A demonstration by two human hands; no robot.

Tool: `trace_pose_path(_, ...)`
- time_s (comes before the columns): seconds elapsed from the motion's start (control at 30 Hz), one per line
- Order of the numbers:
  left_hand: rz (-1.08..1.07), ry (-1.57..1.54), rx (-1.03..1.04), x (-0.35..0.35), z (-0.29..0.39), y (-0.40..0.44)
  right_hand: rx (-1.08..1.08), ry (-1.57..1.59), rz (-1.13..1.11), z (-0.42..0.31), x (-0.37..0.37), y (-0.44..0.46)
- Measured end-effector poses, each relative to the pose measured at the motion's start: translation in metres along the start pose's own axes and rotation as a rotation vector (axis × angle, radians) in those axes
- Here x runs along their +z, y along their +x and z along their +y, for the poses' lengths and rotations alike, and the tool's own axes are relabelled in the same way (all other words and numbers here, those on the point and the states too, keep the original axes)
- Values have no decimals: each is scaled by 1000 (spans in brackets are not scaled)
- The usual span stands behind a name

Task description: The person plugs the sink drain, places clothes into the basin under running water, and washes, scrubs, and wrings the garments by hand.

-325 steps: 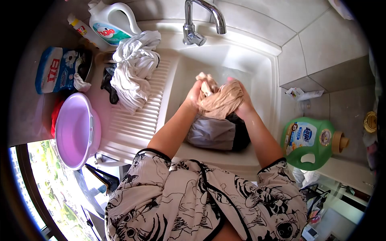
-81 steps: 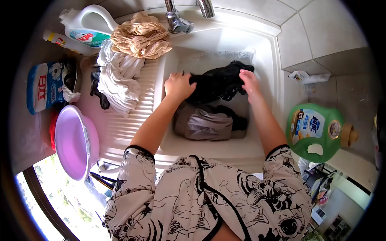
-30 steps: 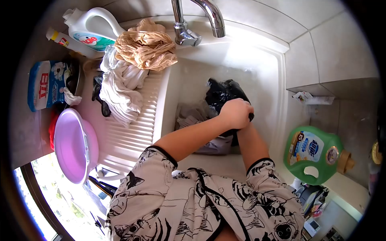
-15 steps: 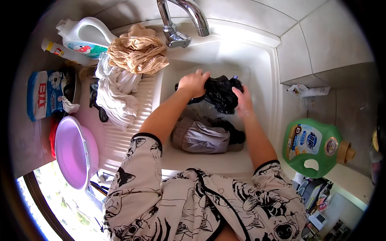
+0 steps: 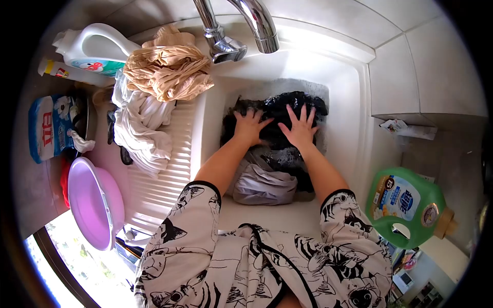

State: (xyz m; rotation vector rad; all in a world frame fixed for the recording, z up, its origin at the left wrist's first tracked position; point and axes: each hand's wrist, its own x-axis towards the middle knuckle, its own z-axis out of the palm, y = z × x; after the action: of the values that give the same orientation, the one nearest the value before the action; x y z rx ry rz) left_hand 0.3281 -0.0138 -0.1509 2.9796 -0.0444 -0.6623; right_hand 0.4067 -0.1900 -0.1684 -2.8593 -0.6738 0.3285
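Observation:
A wet black garment (image 5: 277,110) lies spread in shallow water in the white sink (image 5: 213,136). My left hand (image 5: 249,127) presses on its left part with fingers spread. On its right part rests my right hand (image 5: 299,127), palm down, fingers fanned out. Neither hand grips the cloth. Nearer to me, a bunched grey garment (image 5: 264,186) sits partly in the water, with more black cloth beside it. The exact kind of either garment cannot be made out.
Left of the basin, a tan cloth (image 5: 167,69) and white cloth (image 5: 141,131) lie on the ribbed washboard (image 5: 177,149). A chrome faucet (image 5: 262,28) overhangs the back. A purple basin (image 5: 92,203) and white detergent bottle (image 5: 100,49) stand left; a green jug (image 5: 405,205) is right.
Both hands have let go of the bunched black garment and now lie flat on it. The garment has gone down into the water and spread out. My view has shifted slightly.

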Motion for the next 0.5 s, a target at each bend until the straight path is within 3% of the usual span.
trace_pose_path(0.13, 13, 44, 66, 15, -4, 21, -22, -166, -152, 2, 9, 9)
trace_pose_path(0.23, 197, 162, 200, 21, -14, 15, 21, -132, -264, 12, 19, 18)
trace_pose_path(0.4, 68, -29, 139, -8, -16, 3, 2, 118, -180, 22, 4, 24)
trace_pose_path(0.47, 18, -41, 125, -11, -18, 8, 55, 601, 316, 29, 0, 8)
trace_pose_path(0.5, 98, -272, -64, -1, -20, 15, 67, 439, 459, 31, 7, -1)
